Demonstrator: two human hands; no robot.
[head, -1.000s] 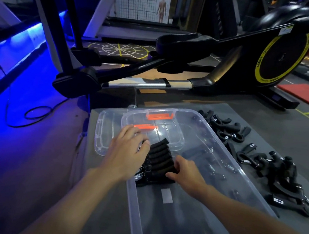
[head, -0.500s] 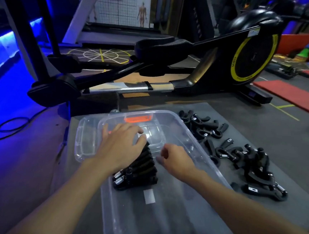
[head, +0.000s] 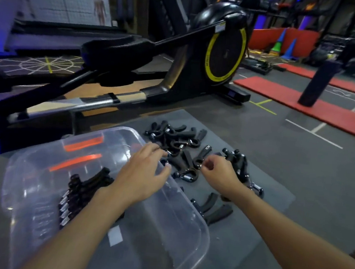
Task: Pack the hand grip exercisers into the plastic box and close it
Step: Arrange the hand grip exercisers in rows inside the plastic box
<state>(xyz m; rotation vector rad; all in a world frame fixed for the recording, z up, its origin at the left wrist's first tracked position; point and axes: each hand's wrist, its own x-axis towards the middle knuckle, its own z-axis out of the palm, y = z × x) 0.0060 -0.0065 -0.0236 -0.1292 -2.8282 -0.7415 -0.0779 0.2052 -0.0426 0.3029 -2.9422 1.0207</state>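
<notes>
A clear plastic box (head: 189,208) stands at the lower left with a row of black hand grip exercisers (head: 81,190) lined up inside. Several loose exercisers lie on the grey mat to its right: a far pile (head: 172,134), a pair (head: 182,164) between my hands, a cluster (head: 236,161) and one nearer me (head: 213,208). My left hand (head: 143,174) reaches over the box's right rim with straight fingers and holds nothing. My right hand (head: 220,172) has curled fingertips at the spring end of one exerciser (head: 201,155); whether they pinch it is unclear.
The box's clear lid with orange latches (head: 83,145) lies behind the box. A black and yellow elliptical trainer (head: 222,52) stands beyond the mat. Red floor mats (head: 304,102) and a black post (head: 318,82) are at the right.
Both hands left the row of exercisers in the box and moved right to the loose ones on the mat. The view swung right with them.
</notes>
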